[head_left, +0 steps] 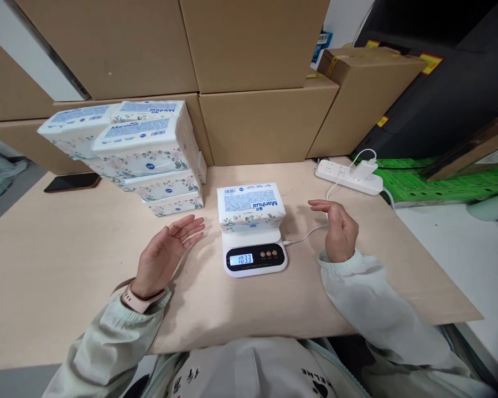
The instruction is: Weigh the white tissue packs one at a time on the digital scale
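A white tissue pack [251,207] with blue print and a flower pattern rests on a small white digital scale [255,264]. The lit display reads 103.3. To the left of the scale, my left hand [166,251] is held with its fingers stretched out and nothing in it. On the other side, my right hand [338,229] is raised beside the white cable, its fingers extended and its palm turned inward, also holding nothing. Neither hand touches the pack or the scale. More tissue packs [145,141] of the same kind stand stacked behind my left hand.
Cardboard boxes [265,124] form a wall along the table's back edge. A dark phone [72,182] lies at the left rear. At the right rear sits a white power strip [344,176], with a cable running to the scale. Green packages [448,179] lie beyond it.
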### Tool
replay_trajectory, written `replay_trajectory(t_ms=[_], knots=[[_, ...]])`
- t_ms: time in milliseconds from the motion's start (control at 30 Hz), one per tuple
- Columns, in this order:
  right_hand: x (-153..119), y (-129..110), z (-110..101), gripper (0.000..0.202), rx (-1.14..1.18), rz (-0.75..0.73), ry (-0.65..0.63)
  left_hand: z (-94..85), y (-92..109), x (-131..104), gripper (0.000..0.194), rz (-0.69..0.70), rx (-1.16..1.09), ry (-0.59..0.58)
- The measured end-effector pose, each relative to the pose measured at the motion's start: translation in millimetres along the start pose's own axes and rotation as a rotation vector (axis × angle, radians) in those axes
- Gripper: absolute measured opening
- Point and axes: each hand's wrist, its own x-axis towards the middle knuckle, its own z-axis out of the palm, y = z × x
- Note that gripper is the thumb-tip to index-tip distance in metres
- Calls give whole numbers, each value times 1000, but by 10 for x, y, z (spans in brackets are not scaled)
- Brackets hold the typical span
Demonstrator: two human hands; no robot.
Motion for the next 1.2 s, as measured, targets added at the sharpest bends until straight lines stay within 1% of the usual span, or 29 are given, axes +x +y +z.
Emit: replay_trajectory(t_ms=[100,200,333,433,533,600,700,767,833,900,967,1033,1067,1133,1200], knots=[[-10,-13,-1,44,-9,8,-32,-5,-3,1,47,-7,4,-7],[-15,-19,-7,45,-18,-14,-77,-14,-20,3,50,-1,26,-49],[-13,-7,-15,46,-75,-88,-170,-4,-69,5,53,59,136,-161],[-17,4,-13,49,-126,-81,-254,41,-95,17,52,100,277,-266],[-31,-5,-6,57,-167,-76,-323,115,-86,32,52,119,372,-323],[-43,-22,2,61,-191,-73,-353,169,-69,39,53,124,382,-324],[-53,-49,22,67,-219,-46,-375,228,-58,52,58,120,357,-294],[-47,-72,46,71,-226,-4,-387,258,-75,77,66,106,331,-263],[-29,-123,80,76,-221,70,-417,299,-106,119,71,88,303,-241],[-1,-233,127,79,-171,151,-519,370,-130,161,71,71,276,-261],[28,-416,182,75,-78,195,-673,464,-117,166,66,86,255,-340],[53,-666,243,67,6,203,-783,543,-44,95,62,155,251,-408],[63,-808,277,64,33,198,-811,559,16,25,60,203,255,-413],[72,-1097,360,61,79,171,-867,524,168,-169,57,280,269,-351],[63,-1356,480,61,138,138,-965,394,329,-386,53,303,278,-241]])
